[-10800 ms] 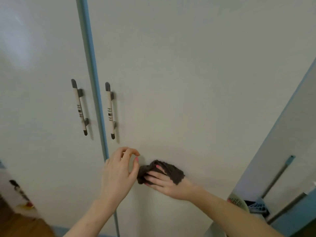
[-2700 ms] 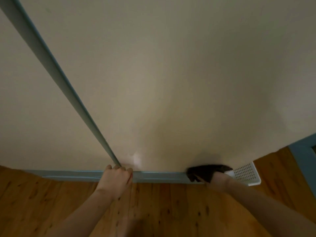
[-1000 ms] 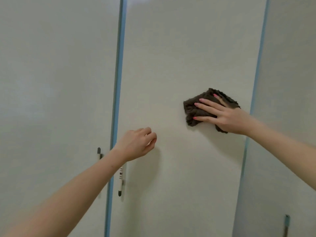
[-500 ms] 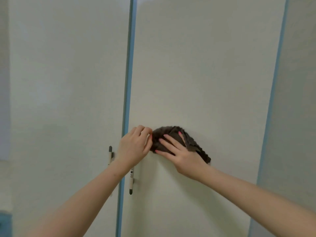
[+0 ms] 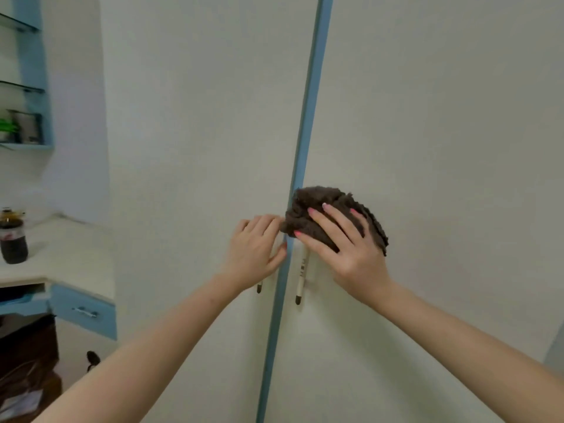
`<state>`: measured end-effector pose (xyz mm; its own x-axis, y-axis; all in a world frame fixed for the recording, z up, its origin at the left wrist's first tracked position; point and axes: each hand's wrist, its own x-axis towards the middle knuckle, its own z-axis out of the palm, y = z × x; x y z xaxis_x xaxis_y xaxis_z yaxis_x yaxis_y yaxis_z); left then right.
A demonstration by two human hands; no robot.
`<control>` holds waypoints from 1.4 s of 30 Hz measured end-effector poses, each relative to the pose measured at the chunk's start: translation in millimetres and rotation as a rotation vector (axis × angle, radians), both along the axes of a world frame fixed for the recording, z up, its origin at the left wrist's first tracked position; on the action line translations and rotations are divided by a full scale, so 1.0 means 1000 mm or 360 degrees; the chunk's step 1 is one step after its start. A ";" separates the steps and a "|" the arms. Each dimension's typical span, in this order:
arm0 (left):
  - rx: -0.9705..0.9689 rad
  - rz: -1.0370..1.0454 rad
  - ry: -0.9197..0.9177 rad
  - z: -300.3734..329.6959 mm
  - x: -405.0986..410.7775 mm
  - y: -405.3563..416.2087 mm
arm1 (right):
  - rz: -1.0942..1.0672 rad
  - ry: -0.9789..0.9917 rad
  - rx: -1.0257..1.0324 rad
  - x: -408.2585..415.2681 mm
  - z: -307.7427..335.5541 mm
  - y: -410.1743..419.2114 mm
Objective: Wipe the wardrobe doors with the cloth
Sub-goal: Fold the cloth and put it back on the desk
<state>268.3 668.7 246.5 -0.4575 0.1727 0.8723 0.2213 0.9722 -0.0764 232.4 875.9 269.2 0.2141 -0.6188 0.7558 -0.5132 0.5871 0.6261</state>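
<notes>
Two pale wardrobe doors, the left door point(image 5: 198, 141) and the right door point(image 5: 442, 117), meet at a blue strip point(image 5: 305, 132). A crumpled dark brown cloth point(image 5: 317, 203) lies against the right door's left edge and overlaps the strip. My right hand point(image 5: 341, 242) presses it flat with spread, straight fingers. My left hand point(image 5: 256, 248) rests on the left door beside the strip, fingers bent, fingertips next to the cloth's left edge. The right door's handle point(image 5: 300, 279) shows below the cloth. Only the left door's handle tip point(image 5: 258, 289) shows under my left hand.
A white counter point(image 5: 61, 248) stands at the left with a dark jar point(image 5: 13, 242) on it and a blue drawer point(image 5: 85, 312) below. Blue shelves point(image 5: 30, 87) hang above. A dark bag point(image 5: 27, 361) sits on the floor at the lower left.
My right hand has slid the cloth left from mid-door onto the blue strip above the handles. My left hand stays beside it. The view has turned left, showing the counter.
</notes>
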 end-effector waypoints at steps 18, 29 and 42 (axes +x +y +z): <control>0.1459 -0.1261 -0.1175 -0.022 0.099 -0.220 | 0.0099 -0.1091 -0.0454 0.103 -0.102 -0.284; 0.1605 -0.1033 -0.1223 -0.053 0.076 -0.319 | 0.0260 -0.1189 -0.0400 0.071 -0.097 -0.327; 0.1634 -0.1176 -0.1768 -0.087 0.034 -0.455 | 0.0117 -0.2008 -0.0494 0.059 -0.097 -0.466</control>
